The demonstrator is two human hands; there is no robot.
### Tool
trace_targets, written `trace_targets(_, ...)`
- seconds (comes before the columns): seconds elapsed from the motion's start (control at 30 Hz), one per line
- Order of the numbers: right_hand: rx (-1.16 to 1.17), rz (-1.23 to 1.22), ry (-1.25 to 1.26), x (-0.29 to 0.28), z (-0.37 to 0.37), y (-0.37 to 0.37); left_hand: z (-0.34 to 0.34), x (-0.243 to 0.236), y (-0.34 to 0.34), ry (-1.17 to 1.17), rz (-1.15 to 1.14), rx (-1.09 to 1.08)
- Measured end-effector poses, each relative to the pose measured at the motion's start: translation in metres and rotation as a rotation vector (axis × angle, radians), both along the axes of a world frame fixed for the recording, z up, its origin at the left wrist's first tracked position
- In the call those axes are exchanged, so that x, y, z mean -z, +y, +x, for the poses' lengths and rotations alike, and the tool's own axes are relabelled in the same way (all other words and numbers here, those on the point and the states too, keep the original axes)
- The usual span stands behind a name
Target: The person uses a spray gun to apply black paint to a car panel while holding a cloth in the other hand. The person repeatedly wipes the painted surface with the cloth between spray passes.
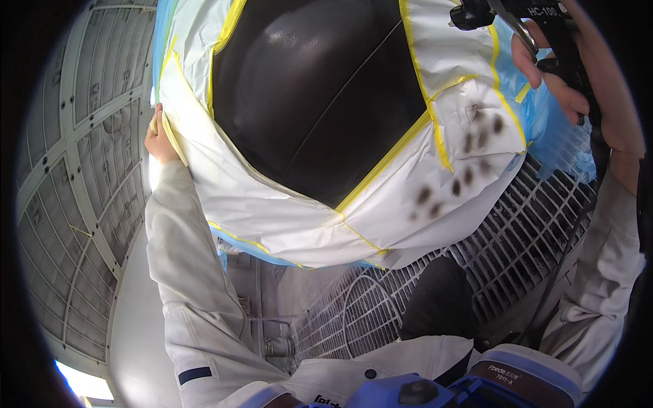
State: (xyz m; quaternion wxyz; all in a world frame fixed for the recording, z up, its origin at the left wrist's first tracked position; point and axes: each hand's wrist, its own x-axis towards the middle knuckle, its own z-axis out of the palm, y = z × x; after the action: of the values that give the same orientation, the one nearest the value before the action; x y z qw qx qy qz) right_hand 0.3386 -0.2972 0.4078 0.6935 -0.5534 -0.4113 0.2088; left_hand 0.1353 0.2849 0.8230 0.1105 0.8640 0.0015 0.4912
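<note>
A dark, glossy panel with a thin seam line fills the upper middle, framed by white masking paper and yellow masking tape. At the left side my left hand is closed on the edge of the paper, beside a pale yellow strip. My right hand, at the upper right, wraps round the handle of a black spray gun with a silver trigger. The gun is above the masked right side, apart from it. Several dark spray spots mark the paper there.
Blue plastic sheeting hangs at the right of the masked part. Below lies a metal floor grating with a thin hose on it. Gridded wall panels stand at the left. A blue respirator shows at the lower edge.
</note>
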Motion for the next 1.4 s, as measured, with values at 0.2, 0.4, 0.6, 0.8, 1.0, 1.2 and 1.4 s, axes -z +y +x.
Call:
trace_targets(0.2, -0.007, 0.003, 0.005, 0.000, 0.001, 0.006, -0.001, 0.001, 0.000, 0.009, 0.030, 0.013)
trace_targets(0.4, -0.023, 0.023, 0.003, -0.002, 0.003, 0.016, -0.003, -0.003, 0.005, -0.004, 0.051, -0.011)
trace_targets(0.6, -0.028, 0.027, 0.018, -0.001, 0.001, 0.019, -0.002, -0.003, 0.006, 0.006, 0.011, 0.039)
trace_targets(0.8, -0.027, 0.030, 0.030, 0.000, 0.000, 0.020, -0.002, -0.003, 0.007, 0.009, 0.009, 0.031)
trace_targets(1.0, -0.026, 0.038, 0.038, 0.000, -0.001, 0.023, -0.002, -0.006, 0.012, 0.014, 0.006, 0.035)
trace_targets(1.2, -0.024, 0.053, 0.047, -0.001, -0.002, 0.026, -0.002, -0.004, 0.009, -0.001, -0.013, 0.023)
trace_targets(1.4, -0.023, 0.062, 0.059, 0.000, -0.002, 0.028, -0.002, -0.005, 0.011, 0.013, -0.014, 0.051)
